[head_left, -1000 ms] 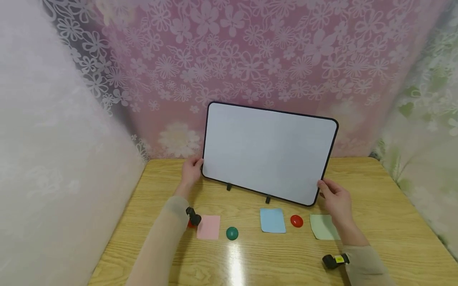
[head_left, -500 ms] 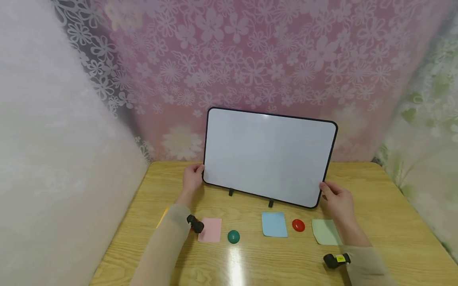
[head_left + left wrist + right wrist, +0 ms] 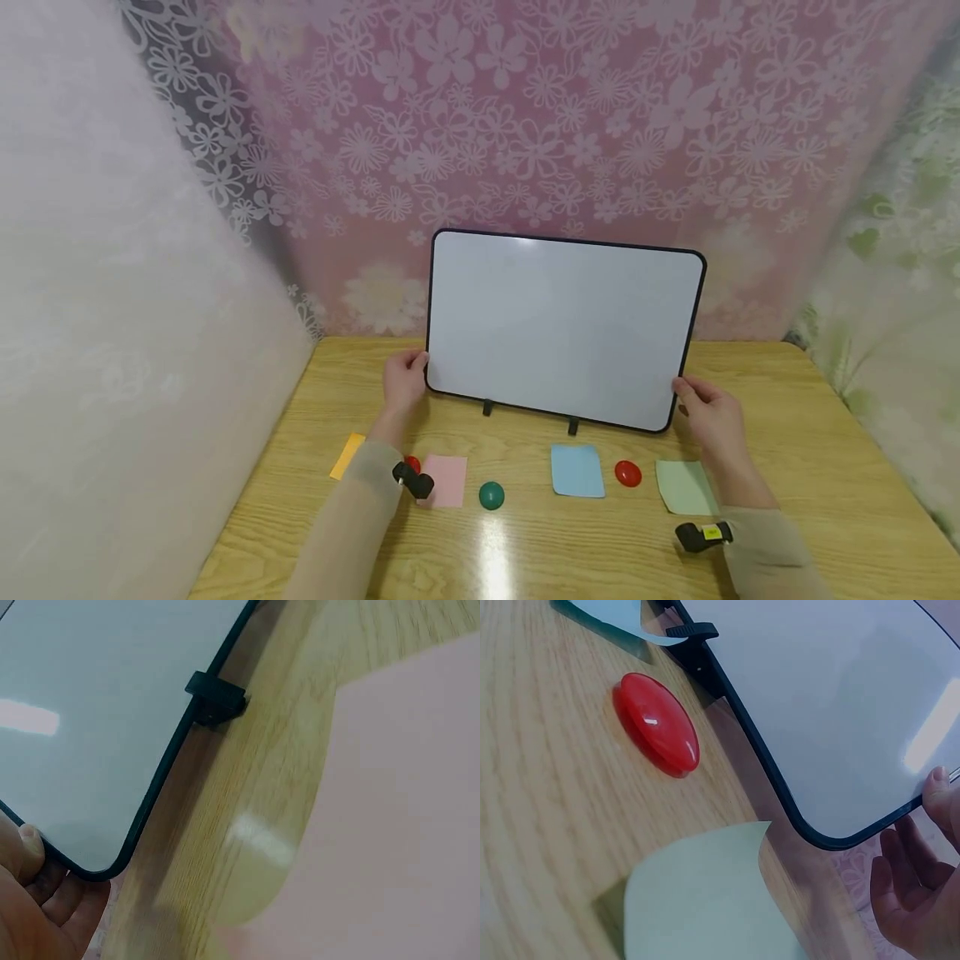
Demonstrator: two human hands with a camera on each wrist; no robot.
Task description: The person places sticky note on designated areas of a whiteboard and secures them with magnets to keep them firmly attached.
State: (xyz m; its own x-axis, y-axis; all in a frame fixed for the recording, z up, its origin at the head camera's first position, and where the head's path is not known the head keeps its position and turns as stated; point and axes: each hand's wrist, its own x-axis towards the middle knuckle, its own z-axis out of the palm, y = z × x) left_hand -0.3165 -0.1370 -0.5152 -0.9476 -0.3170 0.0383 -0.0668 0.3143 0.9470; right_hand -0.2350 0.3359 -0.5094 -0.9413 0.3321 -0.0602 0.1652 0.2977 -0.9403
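Note:
A whiteboard (image 3: pixel 562 325) with a black frame stands near the back of the table, leaning back, its right side nearer. Two small black feet (image 3: pixel 573 427) stick out under its lower edge. My left hand (image 3: pixel 405 382) grips the board's left edge near the lower corner, thumb on the front, as the left wrist view also shows. On the right edge, my right hand (image 3: pixel 712 417) pinches the frame just above the lower corner; in the right wrist view its thumb (image 3: pixel 939 791) lies on the front and the fingers are behind.
On the wooden table (image 3: pixel 585 558), in front of the board, lie a pink sticky note (image 3: pixel 448 483), a green round magnet (image 3: pixel 491 496), a blue note (image 3: pixel 577 472), a red magnet (image 3: pixel 627 473) and a pale green note (image 3: pixel 684 487). An orange note (image 3: pixel 347 457) and another red magnet (image 3: pixel 413 463) lie by the left sleeve.
The board's left side has come down a little, so its tilt is smaller. Both hands keep their hold. More of the orange note shows beside the left sleeve.

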